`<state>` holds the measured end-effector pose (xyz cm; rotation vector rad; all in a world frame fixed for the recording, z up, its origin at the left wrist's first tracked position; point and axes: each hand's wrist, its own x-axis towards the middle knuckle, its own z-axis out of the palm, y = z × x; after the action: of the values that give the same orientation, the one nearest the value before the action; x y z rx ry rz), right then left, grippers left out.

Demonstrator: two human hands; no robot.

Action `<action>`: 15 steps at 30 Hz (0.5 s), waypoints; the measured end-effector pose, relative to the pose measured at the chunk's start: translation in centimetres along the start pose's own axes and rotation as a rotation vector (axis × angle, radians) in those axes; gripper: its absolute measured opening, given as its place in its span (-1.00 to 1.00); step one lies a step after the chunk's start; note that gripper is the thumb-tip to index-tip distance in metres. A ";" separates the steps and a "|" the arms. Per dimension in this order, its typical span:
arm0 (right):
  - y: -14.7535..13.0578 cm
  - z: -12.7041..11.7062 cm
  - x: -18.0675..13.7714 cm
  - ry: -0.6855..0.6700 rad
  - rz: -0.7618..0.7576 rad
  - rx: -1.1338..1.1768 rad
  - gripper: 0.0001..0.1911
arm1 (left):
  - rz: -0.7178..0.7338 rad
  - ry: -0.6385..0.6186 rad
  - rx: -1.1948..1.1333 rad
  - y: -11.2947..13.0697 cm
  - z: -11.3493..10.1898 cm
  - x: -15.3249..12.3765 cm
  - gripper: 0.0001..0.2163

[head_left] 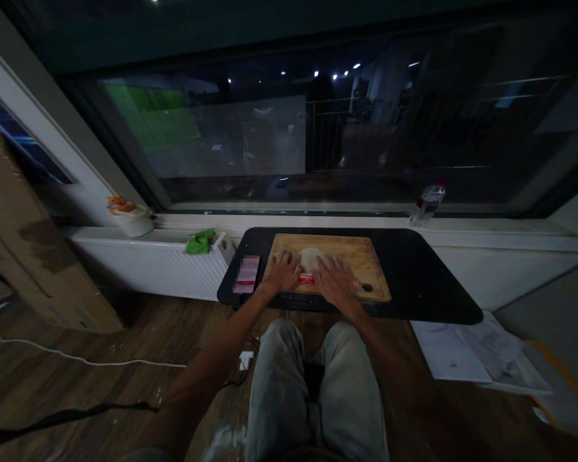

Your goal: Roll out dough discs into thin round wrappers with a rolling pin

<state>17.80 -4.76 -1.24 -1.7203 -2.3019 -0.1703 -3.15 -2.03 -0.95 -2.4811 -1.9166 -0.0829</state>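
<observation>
Our left hand (283,271) and right hand (336,280) lie spread, flanking the dough (310,258) on the cutting board (361,256) atop the tabletop (414,269); we should press evenly from both sides, keeping it centred.

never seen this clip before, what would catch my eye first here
First the left hand and right hand, spread on a wooden board either side of a pale dough lump, at the middle of a black table. Then the bright green cloth on the white radiator at left, and a plastic bottle on the sill at right.
</observation>
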 end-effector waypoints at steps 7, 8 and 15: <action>1.0 -1.0 -2.9 -0.007 0.005 -0.017 -0.39 | 0.020 0.051 0.004 0.9 0.1 -1.9 -0.44; 1.3 -1.2 -3.1 -0.015 0.023 -0.020 -0.39 | 0.031 0.060 -0.003 1.0 0.2 -2.1 -0.44; 2.5 -1.6 -4.0 -0.023 0.130 -0.024 -0.38 | 0.135 0.103 -0.066 0.4 0.4 -1.9 -0.45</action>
<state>21.47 -8.17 -0.95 -1.8863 -2.2027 -0.1540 -3.22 -4.00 -1.45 -2.5850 -1.7304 -0.2713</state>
